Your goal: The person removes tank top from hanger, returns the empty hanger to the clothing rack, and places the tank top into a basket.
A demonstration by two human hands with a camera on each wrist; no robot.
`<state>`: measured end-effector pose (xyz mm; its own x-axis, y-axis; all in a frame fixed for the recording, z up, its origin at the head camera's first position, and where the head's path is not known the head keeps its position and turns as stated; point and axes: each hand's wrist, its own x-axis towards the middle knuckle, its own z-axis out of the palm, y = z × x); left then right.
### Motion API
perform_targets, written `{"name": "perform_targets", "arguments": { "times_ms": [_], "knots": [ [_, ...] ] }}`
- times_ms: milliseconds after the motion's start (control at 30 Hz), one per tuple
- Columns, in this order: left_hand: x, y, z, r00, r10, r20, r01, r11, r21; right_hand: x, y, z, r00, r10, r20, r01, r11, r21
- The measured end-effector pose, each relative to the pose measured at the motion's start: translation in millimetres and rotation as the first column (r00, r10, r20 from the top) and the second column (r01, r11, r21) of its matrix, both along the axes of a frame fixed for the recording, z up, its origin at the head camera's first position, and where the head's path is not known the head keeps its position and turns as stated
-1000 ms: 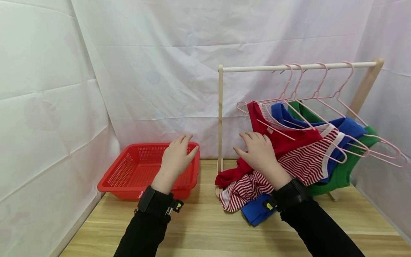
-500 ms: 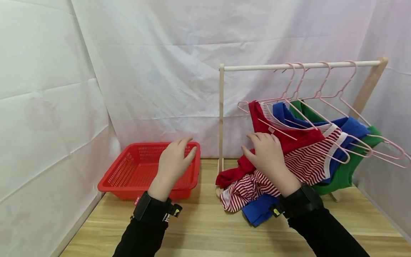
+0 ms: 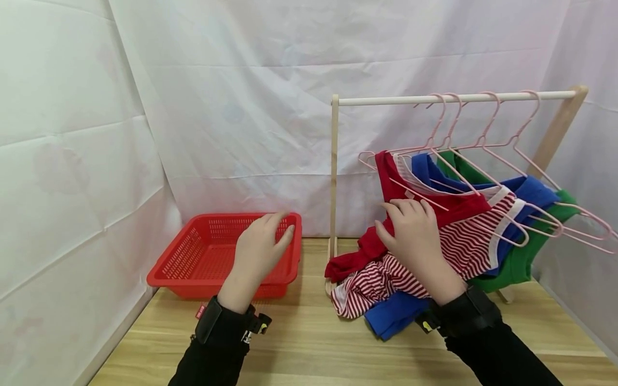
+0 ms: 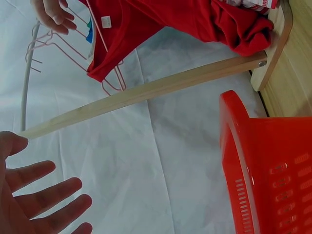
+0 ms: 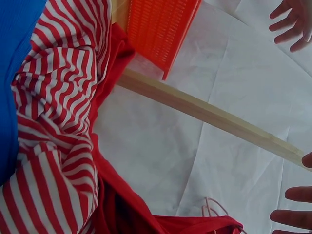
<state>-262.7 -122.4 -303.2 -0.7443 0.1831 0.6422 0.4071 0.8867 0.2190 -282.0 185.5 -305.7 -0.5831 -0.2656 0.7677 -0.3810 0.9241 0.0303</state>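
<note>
My left hand (image 3: 258, 244) hovers over the right part of a red plastic basket (image 3: 166, 276), fingers relaxed and holding nothing. In the left wrist view its fingers (image 4: 53, 200) are spread apart. My right hand (image 3: 412, 233) is raised in front of the hanging clothes, thumb apart from loosely bent fingers, also with nothing in it. Behind it hang a red garment (image 3: 454, 206), a red-and-white striped garment (image 3: 465, 244), a blue garment (image 3: 533, 193) and a green garment (image 3: 516, 271), each on a pink hanger (image 3: 497, 115). Their lower ends trail down toward the table.
The wooden rack has a white rail (image 3: 376, 101) and a slim left post (image 3: 333, 177); its right post (image 3: 560, 131) stands farther over. A wood-grain table (image 3: 309, 343) lies beneath everything. White cloth (image 3: 241, 134) hangs behind and along both sides.
My right hand has drifted to the right across the front of the clothes. The left hand has shifted slightly left over the basket. The clothes and basket stay in place.
</note>
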Motion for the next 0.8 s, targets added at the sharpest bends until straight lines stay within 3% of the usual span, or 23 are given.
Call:
{"name": "perform_targets", "arguments": {
  "times_ms": [233,500,800],
  "knots": [
    [4.1,-1.3,-0.6,1.000,0.007,-0.018,-0.007,1.000,-0.010,2.9,12.6,-0.1,0.994,0.009,-0.110,-0.013,0.999,-0.035],
    [8.8,-1.2,-0.5,1.000,0.014,-0.006,-0.014,1.000,-0.022,6.5,25.8,-2.2,0.975,-0.056,-0.214,0.036,0.995,-0.097],
    [9.3,1.8,-5.2,1.000,-0.008,-0.019,0.007,0.999,-0.052,8.5,38.8,-2.3,0.971,-0.074,-0.227,0.053,0.994,-0.099]
  ]
}}
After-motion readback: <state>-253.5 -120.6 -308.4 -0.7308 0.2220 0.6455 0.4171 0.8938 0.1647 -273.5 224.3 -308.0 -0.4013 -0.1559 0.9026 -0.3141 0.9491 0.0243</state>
